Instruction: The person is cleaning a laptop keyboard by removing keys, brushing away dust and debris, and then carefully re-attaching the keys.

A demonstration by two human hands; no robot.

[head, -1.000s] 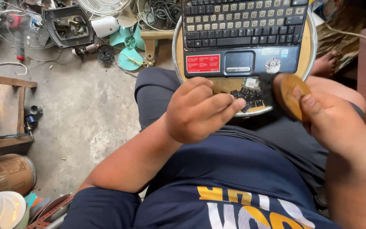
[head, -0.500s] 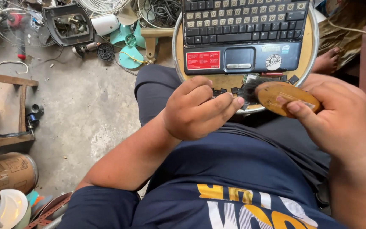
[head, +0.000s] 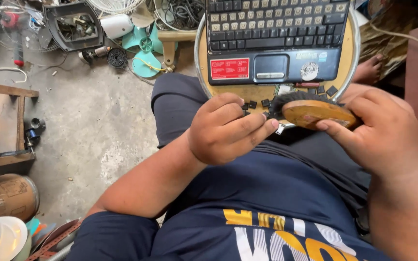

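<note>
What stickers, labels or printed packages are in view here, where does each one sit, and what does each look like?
Red sticker: rectangular, on the laptop's palm rest, left of the touchpad.
Round sticker: pale grey disc, right of the touchpad.
Small stickers: pale and bluish, near the palm rest's upper right.
Cardboard drum: brown cylinder with dark print, lying on the floor at lower left.
No lit screen shows.

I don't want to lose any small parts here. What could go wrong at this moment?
Loose black keycaps lie near the rim of the round tray on the person's lap; a sweep of the wooden brush in the right hand could flick them onto the cluttered concrete floor. The laptop rests on the same tray and might slide if a knee shifts. The left hand seems to pinch something small, which could slip.
</note>
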